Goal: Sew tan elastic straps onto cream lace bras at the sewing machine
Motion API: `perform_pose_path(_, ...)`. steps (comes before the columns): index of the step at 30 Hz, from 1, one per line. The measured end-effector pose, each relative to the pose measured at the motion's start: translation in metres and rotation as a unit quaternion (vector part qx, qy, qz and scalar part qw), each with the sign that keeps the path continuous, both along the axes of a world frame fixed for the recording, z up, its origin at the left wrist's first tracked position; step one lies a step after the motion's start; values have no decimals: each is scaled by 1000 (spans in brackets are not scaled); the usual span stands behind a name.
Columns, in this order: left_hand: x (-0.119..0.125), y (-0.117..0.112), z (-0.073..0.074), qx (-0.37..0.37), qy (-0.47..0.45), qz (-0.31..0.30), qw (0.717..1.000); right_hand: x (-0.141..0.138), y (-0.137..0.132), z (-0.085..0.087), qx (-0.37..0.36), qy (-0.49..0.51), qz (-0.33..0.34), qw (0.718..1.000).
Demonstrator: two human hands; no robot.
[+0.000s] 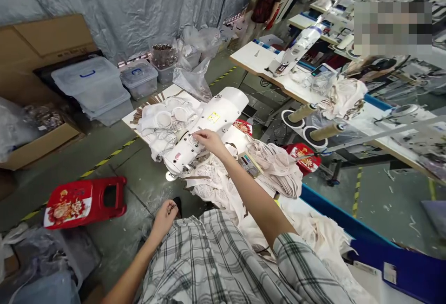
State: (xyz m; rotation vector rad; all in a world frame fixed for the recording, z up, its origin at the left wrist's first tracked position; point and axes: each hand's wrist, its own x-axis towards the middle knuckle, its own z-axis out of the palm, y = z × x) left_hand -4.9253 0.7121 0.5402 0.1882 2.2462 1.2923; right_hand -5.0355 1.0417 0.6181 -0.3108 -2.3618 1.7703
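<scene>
A white sewing machine (pixel 223 104) stands on the table in front of me. My right hand (pixel 209 140) reaches over the top of its head, thumb and fingers pinched together near a thread guide; what they hold is too small to make out. Low by my waist, my left hand (pixel 165 217) is curled closed, with something small and dark possibly inside. White bra pieces (pixel 163 119) lie heaped left of the machine head. Cream lace pieces (pixel 216 181) are piled under my right forearm, near a small control panel (pixel 249 164).
A red stool (pixel 85 202) stands on the floor at left. Plastic bins (pixel 94 86) line the curtain wall. Thread cones (pixel 325 132) stand to the right of the machine. Another worktable (pixel 258 60) holds more machines; people are in the background.
</scene>
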Motion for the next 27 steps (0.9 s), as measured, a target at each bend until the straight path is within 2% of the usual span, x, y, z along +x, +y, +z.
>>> perform_pose_path(9, -46, 9, 1, -1, 9, -70, 997, -7, 8, 3, -75, -21, 18, 997)
perform_pose_path(15, -57, 6, 0, -8, 3, -81, 997, -11, 9, 5, -97, -39, 13, 994)
perform_pose_path(21, -63, 0, -2, -16, -12, -88, 996, -7, 4, 13, -42, -21, -16, 999)
perform_pose_path(24, -65, -4, -6, -15, -18, -86, 996, -4, 1, 10, 1, -4, -68, 998)
perform_pose_path(27, -66, -9, -10, -10, -23, -83, 996, -2, -2, 6, 31, -5, -91, 995)
